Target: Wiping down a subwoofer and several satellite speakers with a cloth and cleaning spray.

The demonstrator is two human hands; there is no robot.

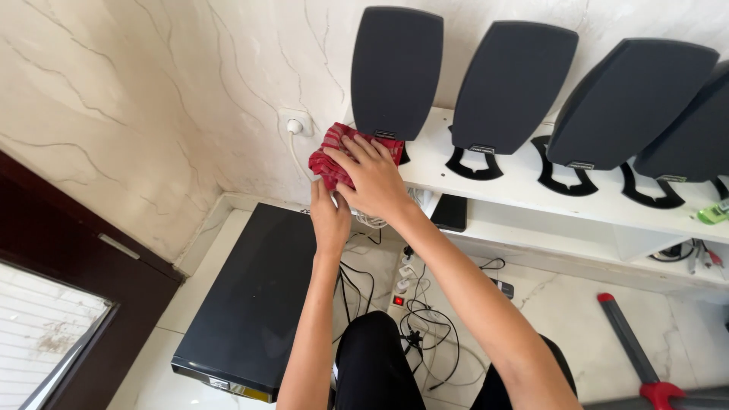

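My right hand (370, 176) presses a red cloth (332, 156) flat against the left end of a white shelf (524, 186), just in front of the leftmost dark speaker (396, 70). My left hand (329, 216) reaches up under the shelf's left edge, below the cloth; its fingers are hidden behind the right hand. Three more dark speakers (509, 83) stand in a row on the shelf to the right.
A large black box (250, 304) stands on the floor at the left. Tangled cables and a power strip (406, 285) lie under the shelf. A white plug sits in the wall socket (295, 124). A red-and-grey handle (634, 349) lies at the right.
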